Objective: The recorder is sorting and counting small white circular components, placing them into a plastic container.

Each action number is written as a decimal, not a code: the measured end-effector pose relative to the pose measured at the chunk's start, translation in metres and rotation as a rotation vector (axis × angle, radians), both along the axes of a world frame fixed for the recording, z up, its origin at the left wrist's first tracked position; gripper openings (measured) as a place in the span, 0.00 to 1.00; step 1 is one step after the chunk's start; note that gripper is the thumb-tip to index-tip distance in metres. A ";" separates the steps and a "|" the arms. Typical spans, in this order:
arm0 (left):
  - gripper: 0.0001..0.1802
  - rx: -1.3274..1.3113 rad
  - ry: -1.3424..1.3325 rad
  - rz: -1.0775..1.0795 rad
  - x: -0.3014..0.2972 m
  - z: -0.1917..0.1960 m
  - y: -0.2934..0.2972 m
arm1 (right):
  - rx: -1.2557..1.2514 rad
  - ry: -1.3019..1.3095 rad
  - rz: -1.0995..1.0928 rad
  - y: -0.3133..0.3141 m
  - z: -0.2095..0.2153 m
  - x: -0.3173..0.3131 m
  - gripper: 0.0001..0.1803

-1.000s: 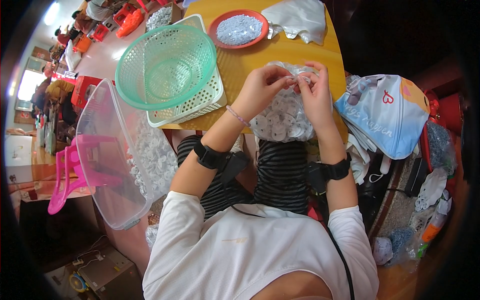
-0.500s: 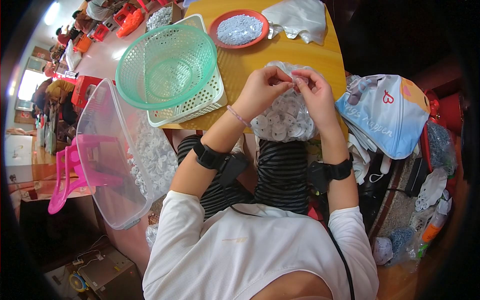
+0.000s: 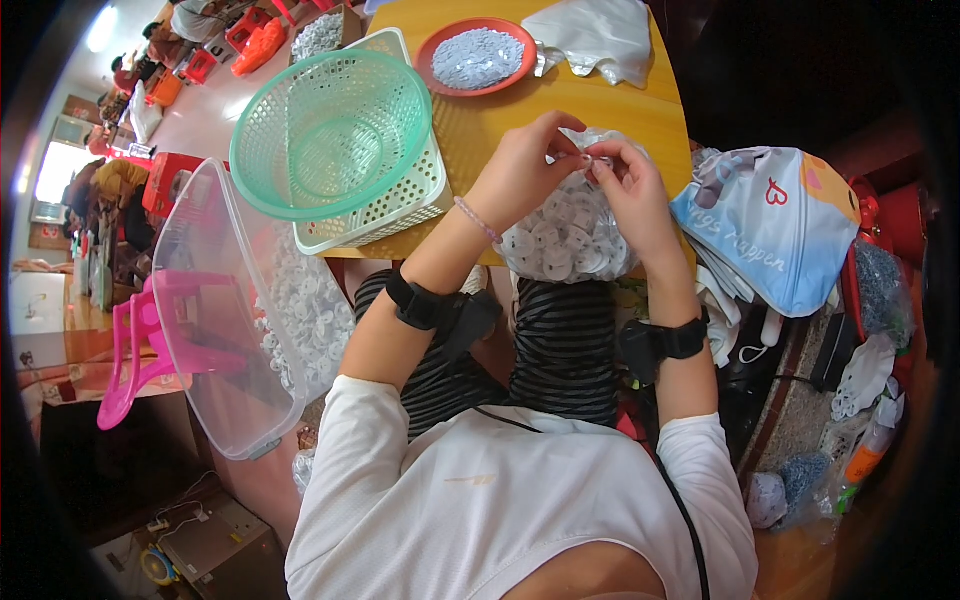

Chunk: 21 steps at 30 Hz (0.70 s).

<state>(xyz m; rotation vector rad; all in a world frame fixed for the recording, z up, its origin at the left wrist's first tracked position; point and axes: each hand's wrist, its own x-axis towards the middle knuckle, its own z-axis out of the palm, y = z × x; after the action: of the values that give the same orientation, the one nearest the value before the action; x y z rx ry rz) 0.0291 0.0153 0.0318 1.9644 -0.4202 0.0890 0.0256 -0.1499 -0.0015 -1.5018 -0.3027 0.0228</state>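
Note:
A clear plastic bag [image 3: 565,240] full of small round white pieces stands at the table's near edge, just above my knees. Both my hands are at its gathered top. My left hand [image 3: 530,168] pinches the plastic between thumb and fingers. Close beside it, my right hand [image 3: 632,185] pinches the same gathered part, the fingertips of the two hands almost meeting. The exact twist of plastic between the fingers is too small to make out.
On the yellow table [image 3: 480,130] are a green mesh basket [image 3: 335,190] set in a white basket [image 3: 400,215], a red plate [image 3: 430,65] of small pale pieces, and clear bags [image 3: 600,30]. A blue printed bag [image 3: 770,230] lies right; a clear bin [image 3: 190,300] stands left.
My left hand has turned a little, its index finger now lifted and arched higher. Both hands stay at the bag's top, and the bag has hardly moved.

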 end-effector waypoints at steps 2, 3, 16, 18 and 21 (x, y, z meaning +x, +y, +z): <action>0.18 0.029 0.036 -0.013 0.004 0.000 0.002 | 0.002 -0.014 0.020 -0.002 0.000 0.000 0.06; 0.18 0.035 0.051 -0.030 0.005 -0.001 0.003 | -0.053 -0.057 0.029 -0.005 -0.001 0.001 0.06; 0.16 -0.251 0.470 -0.169 0.012 -0.014 0.013 | -0.225 -0.228 -0.090 0.003 -0.004 -0.004 0.04; 0.14 -0.262 0.484 -0.183 0.015 -0.016 0.014 | -0.239 -0.242 -0.094 0.004 -0.002 -0.005 0.04; 0.11 -0.314 0.465 -0.192 0.014 -0.020 0.013 | -0.271 -0.265 -0.109 0.006 0.002 -0.007 0.04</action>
<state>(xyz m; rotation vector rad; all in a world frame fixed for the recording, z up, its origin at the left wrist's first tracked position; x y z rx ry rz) 0.0432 0.0287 0.0119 1.5645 -0.2654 -0.3965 0.0188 -0.1442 0.0005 -1.7921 -0.4436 -0.2320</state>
